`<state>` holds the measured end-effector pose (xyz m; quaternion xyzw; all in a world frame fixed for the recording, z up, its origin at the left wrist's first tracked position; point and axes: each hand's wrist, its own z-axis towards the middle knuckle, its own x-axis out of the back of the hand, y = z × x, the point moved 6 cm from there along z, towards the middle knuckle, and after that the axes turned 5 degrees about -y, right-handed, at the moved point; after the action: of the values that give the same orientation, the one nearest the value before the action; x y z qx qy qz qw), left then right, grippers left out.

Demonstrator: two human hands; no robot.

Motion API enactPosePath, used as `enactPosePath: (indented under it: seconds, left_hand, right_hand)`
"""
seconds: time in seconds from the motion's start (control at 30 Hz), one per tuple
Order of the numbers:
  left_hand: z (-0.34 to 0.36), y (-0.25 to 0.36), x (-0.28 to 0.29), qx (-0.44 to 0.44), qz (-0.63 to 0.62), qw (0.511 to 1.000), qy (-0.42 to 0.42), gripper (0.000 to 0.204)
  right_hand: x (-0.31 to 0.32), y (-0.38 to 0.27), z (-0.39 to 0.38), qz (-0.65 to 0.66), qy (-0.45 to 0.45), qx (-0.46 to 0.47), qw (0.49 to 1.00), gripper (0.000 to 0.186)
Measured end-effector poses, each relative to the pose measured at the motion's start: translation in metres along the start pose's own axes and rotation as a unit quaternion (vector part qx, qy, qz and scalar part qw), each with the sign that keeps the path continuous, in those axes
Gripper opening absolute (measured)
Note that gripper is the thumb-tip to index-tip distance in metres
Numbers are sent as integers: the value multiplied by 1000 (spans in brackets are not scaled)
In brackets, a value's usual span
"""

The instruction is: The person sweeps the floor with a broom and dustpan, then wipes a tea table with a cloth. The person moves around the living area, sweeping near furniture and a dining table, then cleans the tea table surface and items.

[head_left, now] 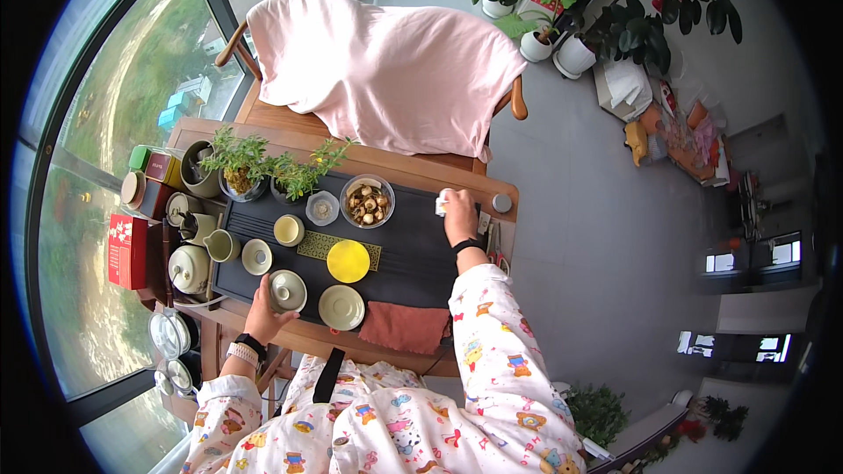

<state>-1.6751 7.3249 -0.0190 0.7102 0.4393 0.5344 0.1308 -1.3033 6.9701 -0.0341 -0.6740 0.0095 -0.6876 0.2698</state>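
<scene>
My left hand (266,316) curls around the near left side of a pale gaiwan (288,290), whose lid is on, at the front of the dark tea tray (421,250). Over the tray's far right part, my right hand (461,219) pinches a small white item (441,204); its kind is too small to make out. Between my hands lie a round yellow disc (349,261) on a patterned strip and a pale saucer (341,308). Left of these stand a pale yellow cup (288,230), a small cup (256,256) and a spouted pitcher (222,246).
A clear bowl of brownish round pieces (367,202) and a small glass dish (322,208) sit at the back. A teapot (189,269), red box (128,251) and potted plants (299,174) crowd the left. A reddish cloth (404,327) lies at the front edge. A pink-draped bench (378,70) stands beyond.
</scene>
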Motion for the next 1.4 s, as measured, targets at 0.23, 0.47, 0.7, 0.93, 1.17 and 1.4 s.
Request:
enactPosePath:
  seconds: [0.23, 0.47, 0.7, 0.93, 1.17, 1.4]
  left_hand:
    - [-1, 0, -1, 12, -29, 1000, 5, 120]
    - [-3, 1, 0, 1, -27, 1000, 15, 119]
    - [-2, 1, -1, -20, -18, 999, 27, 121]
    - [-2, 0, -1, -26, -27, 999, 28, 120]
    - [-3, 2, -2, -26, -33, 999, 30, 119]
    - [1, -1, -3, -19, -30, 999, 27, 118]
  right_hand:
    - [32, 51, -11, -50, -12, -131, 990, 14]
    - [26, 45, -13, -114, -59, -196, 972, 15]
    - [12, 27, -83, -66, -116, -219, 967, 17]
    - [-2, -17, -40, 143, 91, -31, 985, 9]
    - [-71, -97, -34, -21, -93, 85, 992, 58]
    - [-61, -112, -82, -34, -107, 83, 990, 58]
